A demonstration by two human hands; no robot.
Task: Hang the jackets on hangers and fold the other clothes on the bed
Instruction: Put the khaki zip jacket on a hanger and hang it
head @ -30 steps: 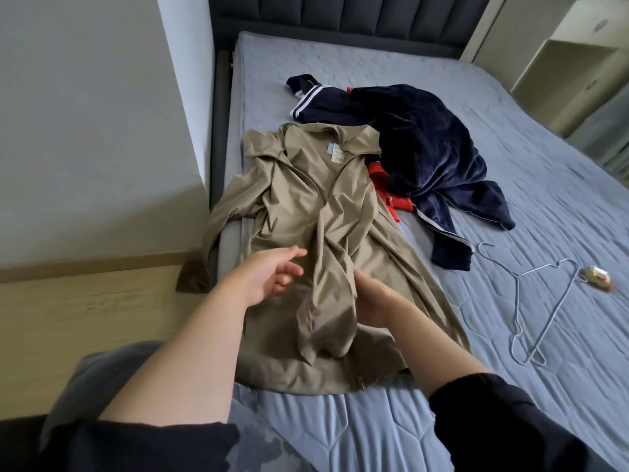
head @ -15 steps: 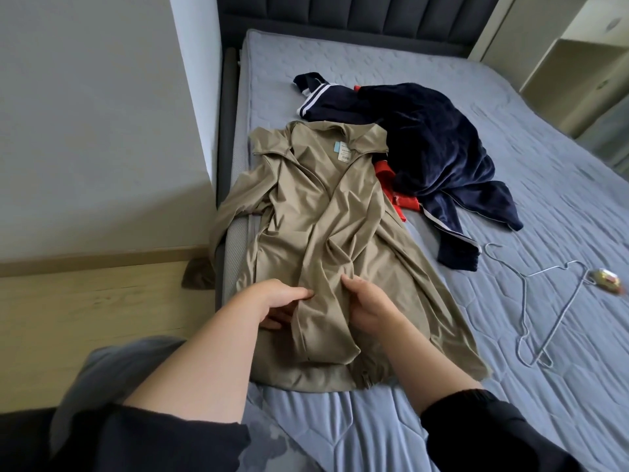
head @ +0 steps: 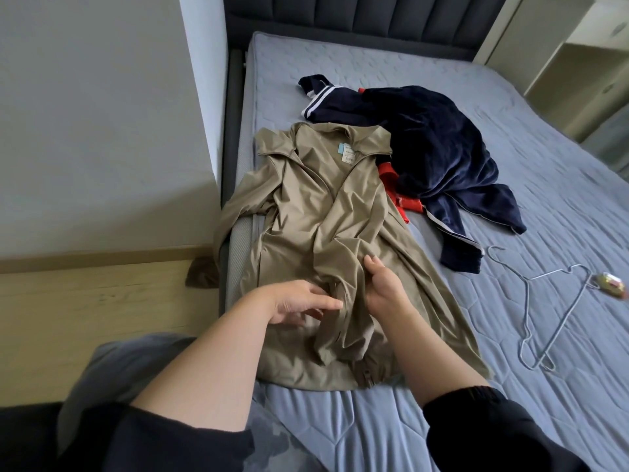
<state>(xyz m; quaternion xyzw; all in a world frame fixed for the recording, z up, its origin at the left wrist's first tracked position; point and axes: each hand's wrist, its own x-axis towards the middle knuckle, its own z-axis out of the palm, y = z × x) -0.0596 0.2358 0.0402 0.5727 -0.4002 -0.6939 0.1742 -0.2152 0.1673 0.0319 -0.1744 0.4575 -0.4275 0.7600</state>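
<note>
A khaki jacket (head: pixel 306 206) lies spread on the blue-grey bed (head: pixel 510 386), collar away from me, one sleeve hanging over the bed's left edge. My left hand (head: pixel 299 303) rests on the jacket's lower front with fingers stretched toward the loose front flap. My right hand (head: pixel 383 287) pinches that flap's folded edge just to the right. A dark navy velvet garment (head: pixel 439 155) with white stripes is piled behind the jacket, over something red (head: pixel 394 189). A wire hanger (head: pixel 541 301) lies on the bed to the right.
A small yellow-red object (head: pixel 611 284) lies by the hanger's far end. A grey wall and wooden floor (head: pixel 85 318) are left of the bed. The dark padded headboard (head: pixel 357 25) stands at the back, a pale cabinet (head: pixel 561 56) at the far right.
Both hands have slid along the jacket's front flap, drawing closer together. The left hand has come down from above the cloth onto it. The camera has shifted slightly.
</note>
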